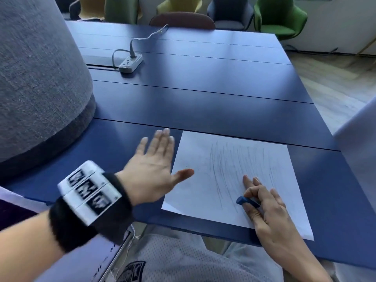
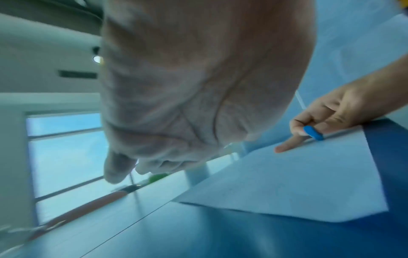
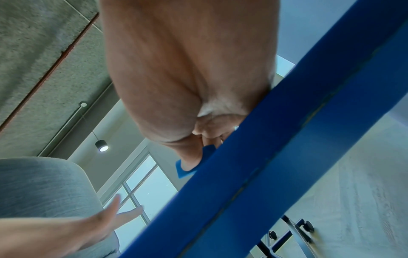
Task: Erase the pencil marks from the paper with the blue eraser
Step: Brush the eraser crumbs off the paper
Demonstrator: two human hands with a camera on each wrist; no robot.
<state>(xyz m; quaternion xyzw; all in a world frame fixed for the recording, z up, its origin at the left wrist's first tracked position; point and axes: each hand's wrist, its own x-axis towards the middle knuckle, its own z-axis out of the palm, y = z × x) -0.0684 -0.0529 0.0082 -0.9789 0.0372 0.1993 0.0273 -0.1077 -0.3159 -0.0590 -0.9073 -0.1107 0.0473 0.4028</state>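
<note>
A white paper (image 1: pixel 205 192) lies on the blue table (image 1: pixel 203 102) near its front edge, covered with grey pencil strokes (image 1: pixel 234 167). My right hand (image 1: pixel 262 202) rests on the sheet's right part and pinches the blue eraser (image 1: pixel 244 201) between thumb and a bent finger, with two fingers stretched out on the paper. The eraser (image 2: pixel 313 133) and paper (image 2: pixel 298 188) also show in the left wrist view, and the eraser (image 3: pixel 189 167) under the thumb in the right wrist view. My left hand (image 1: pixel 154 165) hovers flat with spread fingers just left of the sheet, thumb over its left edge, holding nothing.
A large grey fabric cylinder (image 1: pixel 38 84) stands at the table's left. A white power strip (image 1: pixel 131 63) with its cable lies at the back. Coloured chairs (image 1: pixel 280 17) line the far side. A pale panel (image 1: pixel 358 143) rises at the right edge.
</note>
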